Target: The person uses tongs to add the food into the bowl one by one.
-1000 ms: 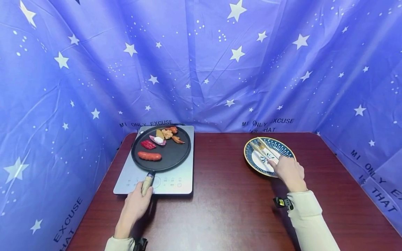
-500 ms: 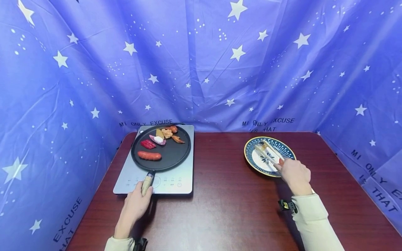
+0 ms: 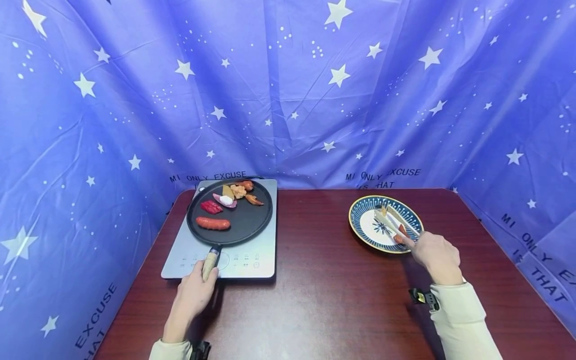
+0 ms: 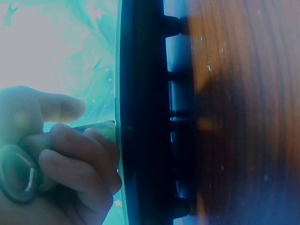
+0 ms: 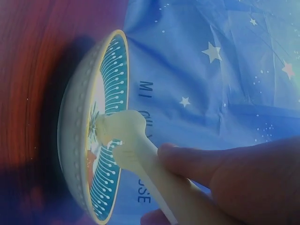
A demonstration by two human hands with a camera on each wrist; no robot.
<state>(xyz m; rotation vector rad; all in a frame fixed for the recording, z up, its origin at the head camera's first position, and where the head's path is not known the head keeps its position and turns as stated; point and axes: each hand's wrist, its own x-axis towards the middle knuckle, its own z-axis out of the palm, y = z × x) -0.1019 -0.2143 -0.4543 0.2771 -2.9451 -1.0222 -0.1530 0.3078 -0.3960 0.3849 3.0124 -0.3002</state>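
Observation:
My left hand (image 3: 194, 292) grips the wooden handle (image 3: 209, 265) of a flat black frying pan (image 3: 249, 222). My right hand (image 3: 437, 256) holds pale tongs (image 5: 157, 164), their tips down inside a blue-and-white plate (image 3: 355, 227) with a yellow rim. A small brownish food piece (image 3: 384, 211) shows at the tong tips; whether it is pinched I cannot tell. An orange-red food piece (image 3: 399, 236) lies on the plate beneath the tong arms, partly hidden. On the pan lie a sausage (image 3: 213, 223), a red piece (image 3: 211, 206) and several other food pieces (image 3: 238, 191).
Under the pan is a silver induction cooker (image 3: 265, 260) at the table's left. The plate stands toward the right on the dark red wooden table (image 3: 310, 260). Blue star-printed curtains (image 3: 306, 100) enclose the back and both sides.
My right hand and the tongs have shifted right and slightly toward me, the tips still over the plate. The orange-red piece now shows more. The left hand and pan have stayed put.

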